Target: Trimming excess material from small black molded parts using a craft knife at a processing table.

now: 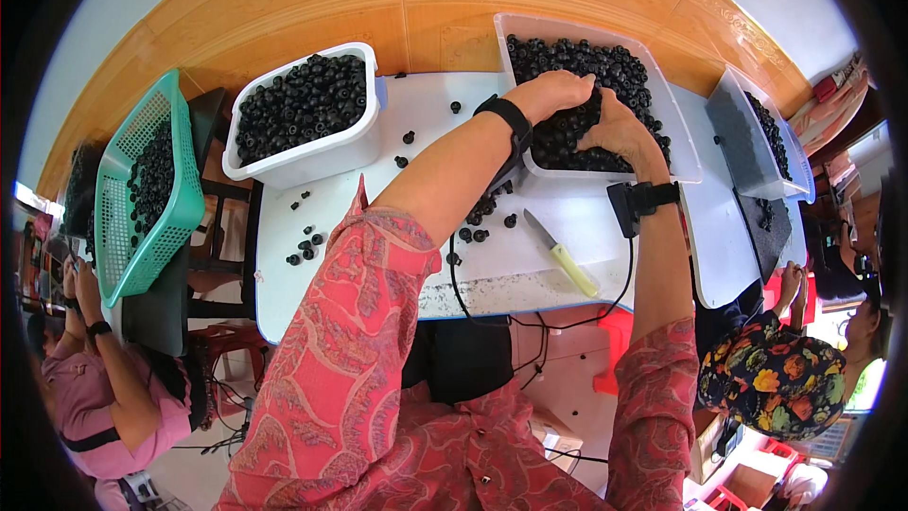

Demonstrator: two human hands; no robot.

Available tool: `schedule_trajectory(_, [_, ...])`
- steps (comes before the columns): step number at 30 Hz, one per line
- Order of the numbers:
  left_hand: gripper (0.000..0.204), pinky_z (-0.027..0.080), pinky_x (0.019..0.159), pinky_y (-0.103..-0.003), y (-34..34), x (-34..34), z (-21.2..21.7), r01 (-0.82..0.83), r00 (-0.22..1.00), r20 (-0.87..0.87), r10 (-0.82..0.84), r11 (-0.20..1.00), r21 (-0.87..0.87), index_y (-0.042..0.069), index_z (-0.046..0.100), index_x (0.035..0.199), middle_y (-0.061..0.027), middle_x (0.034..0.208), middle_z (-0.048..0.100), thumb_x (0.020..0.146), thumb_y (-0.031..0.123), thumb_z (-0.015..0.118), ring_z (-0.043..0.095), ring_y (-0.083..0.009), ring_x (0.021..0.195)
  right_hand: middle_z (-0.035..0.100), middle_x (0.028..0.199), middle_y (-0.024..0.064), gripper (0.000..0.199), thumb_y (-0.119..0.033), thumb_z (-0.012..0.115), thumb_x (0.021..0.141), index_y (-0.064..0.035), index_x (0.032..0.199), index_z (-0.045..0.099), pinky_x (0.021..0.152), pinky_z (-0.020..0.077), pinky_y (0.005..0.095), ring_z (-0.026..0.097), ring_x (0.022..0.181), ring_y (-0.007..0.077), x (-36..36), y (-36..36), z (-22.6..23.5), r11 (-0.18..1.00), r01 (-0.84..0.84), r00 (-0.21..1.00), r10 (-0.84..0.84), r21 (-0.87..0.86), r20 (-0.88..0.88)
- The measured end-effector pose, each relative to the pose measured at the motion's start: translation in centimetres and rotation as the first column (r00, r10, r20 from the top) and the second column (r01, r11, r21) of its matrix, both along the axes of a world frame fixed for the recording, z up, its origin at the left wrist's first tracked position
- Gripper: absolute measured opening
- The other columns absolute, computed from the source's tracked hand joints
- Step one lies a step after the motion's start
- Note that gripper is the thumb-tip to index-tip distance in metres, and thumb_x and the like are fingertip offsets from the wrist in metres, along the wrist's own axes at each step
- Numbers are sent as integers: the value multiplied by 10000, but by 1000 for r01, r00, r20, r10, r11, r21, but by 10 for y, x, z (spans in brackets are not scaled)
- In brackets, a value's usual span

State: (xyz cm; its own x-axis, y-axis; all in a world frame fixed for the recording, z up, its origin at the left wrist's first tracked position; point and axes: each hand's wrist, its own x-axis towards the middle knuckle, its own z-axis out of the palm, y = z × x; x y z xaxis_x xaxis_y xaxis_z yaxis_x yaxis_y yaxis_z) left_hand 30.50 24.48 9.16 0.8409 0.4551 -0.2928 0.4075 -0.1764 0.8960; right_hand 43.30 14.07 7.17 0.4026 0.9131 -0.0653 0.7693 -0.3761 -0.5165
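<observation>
While both hands are digging into clear plastic bin (681, 147) of small black round parts (577, 61) at worktop (530, 255) far edge: left hand (553, 92) curling over near-left heap, right hand (619, 128) cupping beside it, fingers buried, grip unclear. Parts lying directly under palms, bin long axis running away from person.

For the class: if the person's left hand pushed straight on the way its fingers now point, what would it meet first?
Probably more of the small black round parts heaped in the clear tub; the left hand already lies on that heap, beside the right hand. Depth is uncertain.

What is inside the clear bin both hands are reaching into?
The clear bin holds small black round parts. The left hand and right hand dig in, hiding the fingertips and parts beneath.
</observation>
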Motion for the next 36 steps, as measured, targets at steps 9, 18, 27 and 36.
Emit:
schedule_trajectory(9, [677,240,1099,-607,1,-5,6,-194,977,44,207,960,-200,77,388,1450,-221,1536,274,940,512,483,273,-500,1376,538,732,63,843,2,745,568,-35,1333,391,435,402,268,509,524,127,-50,0,26,984,142,929,-96,105,-358])
schedule_trajectory(18, [337,490,673,-485,0,-12,2,-168,812,406,420,834,-525,87,620,1160,-119,1158,583,912,312,581,580,-244,1022,613,1087,232,844,-79,739,425,-6,1230,494,926,476,384,565,1111,379,-61,9,49,932,213,972,-173,292,-157])
schedule_trajectory(27, [220,447,585,-426,-8,-96,42,-190,748,400,529,749,-634,152,595,962,-9,861,595,880,357,590,582,-168,752,562,1054,329,642,-119,642,594,-33,1212,492,912,467,459,546,1037,477,-137,15,77,854,23,999,0,521,-44])
schedule_trajectory(36, [223,446,487,-356,-25,-189,-26,-459,624,245,742,602,-653,121,628,949,1,803,600,891,333,593,578,-130,672,541,1094,273,747,-45,708,545,-53,1254,473,932,465,439,542,1063,438,-227,10,13,933,9,968,83,360,-239])
